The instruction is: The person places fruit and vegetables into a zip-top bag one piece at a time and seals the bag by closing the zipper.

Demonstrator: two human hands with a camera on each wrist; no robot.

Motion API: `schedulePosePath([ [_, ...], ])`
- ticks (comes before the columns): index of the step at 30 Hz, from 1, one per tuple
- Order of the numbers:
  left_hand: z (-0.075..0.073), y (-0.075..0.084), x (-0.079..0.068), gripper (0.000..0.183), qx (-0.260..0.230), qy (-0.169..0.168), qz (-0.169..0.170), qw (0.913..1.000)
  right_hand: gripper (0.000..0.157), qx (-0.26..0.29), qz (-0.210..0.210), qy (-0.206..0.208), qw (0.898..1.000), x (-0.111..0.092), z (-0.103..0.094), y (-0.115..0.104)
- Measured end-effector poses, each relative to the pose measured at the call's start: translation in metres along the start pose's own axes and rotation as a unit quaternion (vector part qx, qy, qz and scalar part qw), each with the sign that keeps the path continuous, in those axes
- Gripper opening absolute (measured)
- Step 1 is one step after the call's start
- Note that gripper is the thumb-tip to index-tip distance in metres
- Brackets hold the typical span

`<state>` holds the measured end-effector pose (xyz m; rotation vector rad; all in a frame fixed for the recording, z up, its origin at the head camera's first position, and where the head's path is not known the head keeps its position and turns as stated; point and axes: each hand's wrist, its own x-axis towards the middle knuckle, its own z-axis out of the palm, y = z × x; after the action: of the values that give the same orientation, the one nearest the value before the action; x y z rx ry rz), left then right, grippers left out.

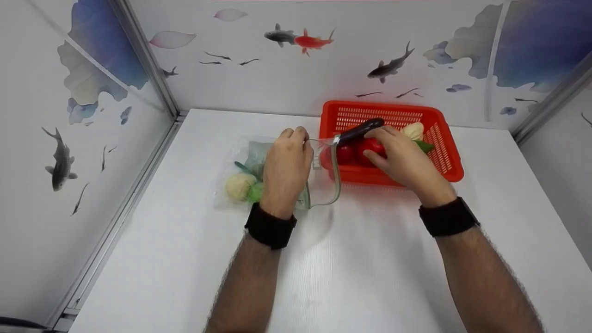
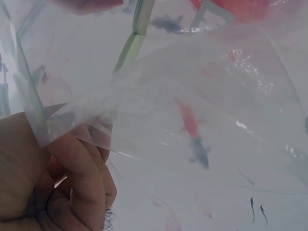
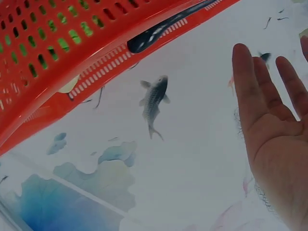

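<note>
Currently, the edge of the clear bag (image 1: 305, 196) is pinched between the curled fingers and thumb of the left hand (image 1: 286, 171). The bag is located on the table (image 1: 360, 268), beside the left end of the basket (image 1: 441, 148), with its green-edged mouth held apart. A pale ball (image 1: 238, 187) and a green item (image 1: 255, 192) are contained in the bag. The right hand (image 1: 402, 157) is positioned over the basket with its fingers extended and released; nothing is grasped by it. Whether the produce below is touched cannot be determined. An eggplant (image 1: 360, 131) is set aslant in the basket, with one end directed toward the bag mouth. Red vegetables (image 1: 346, 154), a pale bulb (image 1: 414, 131) and a green pod (image 1: 424, 146) are also held there
</note>
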<state>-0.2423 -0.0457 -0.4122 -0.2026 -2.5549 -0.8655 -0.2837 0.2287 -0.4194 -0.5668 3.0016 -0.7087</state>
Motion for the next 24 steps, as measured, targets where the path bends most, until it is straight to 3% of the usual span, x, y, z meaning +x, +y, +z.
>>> schedulePosePath([
  [6,0.001,0.001,0.000,0.013,0.000,-0.007,-0.001,1.0000,0.066,-0.017,0.088,-0.077,0.993,0.006,-0.016,0.031],
  [9,0.002,0.001,0.000,0.012,0.001,-0.008,0.000,1.0000,0.069,-0.033,0.096,-0.105,0.989,0.007,-0.018,0.045],
  [15,0.003,0.001,-0.001,0.010,0.004,-0.004,0.006,1.0000,0.063,-0.038,0.103,-0.117,0.987,0.007,-0.017,0.065],
  [24,0.002,0.002,0.000,0.011,0.005,-0.006,0.003,1.0000,0.057,-0.025,0.144,-0.150,0.978,0.009,-0.010,0.083],
])
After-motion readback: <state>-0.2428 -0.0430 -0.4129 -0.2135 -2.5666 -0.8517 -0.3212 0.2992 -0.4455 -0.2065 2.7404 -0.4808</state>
